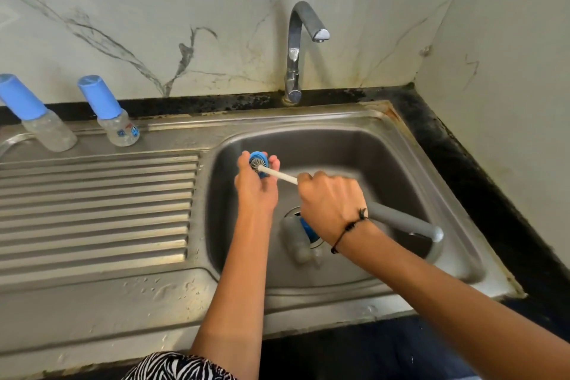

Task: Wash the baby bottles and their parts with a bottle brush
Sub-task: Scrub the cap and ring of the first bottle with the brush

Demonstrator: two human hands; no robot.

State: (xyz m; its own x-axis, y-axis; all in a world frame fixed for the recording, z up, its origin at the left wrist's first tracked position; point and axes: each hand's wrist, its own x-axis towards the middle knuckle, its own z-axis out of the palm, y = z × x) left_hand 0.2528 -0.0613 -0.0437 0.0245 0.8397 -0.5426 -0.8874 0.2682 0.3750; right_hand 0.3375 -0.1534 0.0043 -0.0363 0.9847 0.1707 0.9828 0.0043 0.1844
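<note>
Over the sink basin [385,163], my left hand [256,188] grips a blue bottle cap [258,160], its opening facing me. The bristle head of the bottle brush [279,174] is inside the cap. My right hand [331,210] grips the brush around its white shaft, and its grey handle sticks out past my wrist to the right. A clear bottle body [296,239] and a blue ring [308,227] lie over the drain at the basin's bottom, partly hidden by my right hand.
Two capped baby bottles [40,116] [112,112] with blue caps stand on the steel drainboard [95,210] at the back left. The chrome tap [297,49] stands behind the basin with no water running. A black counter edge [481,179] borders the sink on the right.
</note>
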